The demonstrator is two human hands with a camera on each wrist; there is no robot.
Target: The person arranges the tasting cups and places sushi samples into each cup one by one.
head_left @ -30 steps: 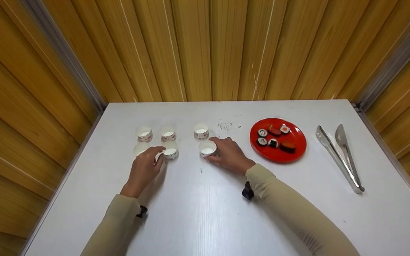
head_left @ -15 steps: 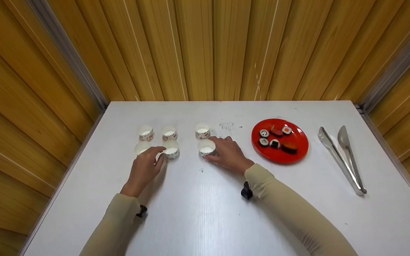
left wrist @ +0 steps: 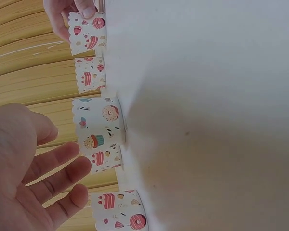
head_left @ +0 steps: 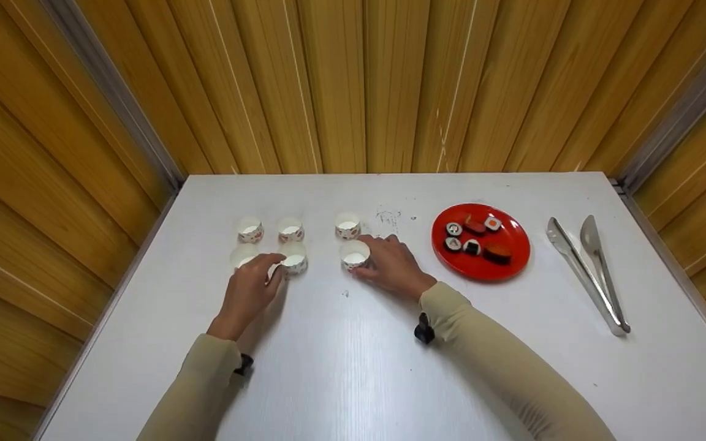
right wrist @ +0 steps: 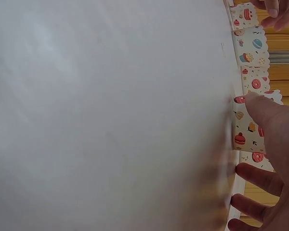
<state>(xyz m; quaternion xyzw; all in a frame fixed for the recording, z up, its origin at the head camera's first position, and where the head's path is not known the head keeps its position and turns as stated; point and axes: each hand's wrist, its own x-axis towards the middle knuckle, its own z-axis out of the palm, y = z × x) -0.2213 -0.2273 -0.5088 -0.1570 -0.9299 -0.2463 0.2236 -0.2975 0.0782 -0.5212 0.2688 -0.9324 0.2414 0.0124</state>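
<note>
White paper baking cups printed with cakes and donuts stand upright in two rows. My right hand holds the front right cup, with the thumb on its side; that printed side also shows in the right wrist view, where this cup is beside the thumb. My left hand hovers over the front left cup, partly hiding it, its fingertips near the neighbouring cup. In the left wrist view its loosely bent fingers grip nothing, beside the cupcake-printed cup.
Behind stand three more cups, including the back right cup. A red plate with several sushi pieces lies to the right. Metal tongs lie spread beyond it. Wood-patterned walls border the white table.
My right hand and its cup have shifted slightly left, more into line with the cup behind. The left hand stays in place.
</note>
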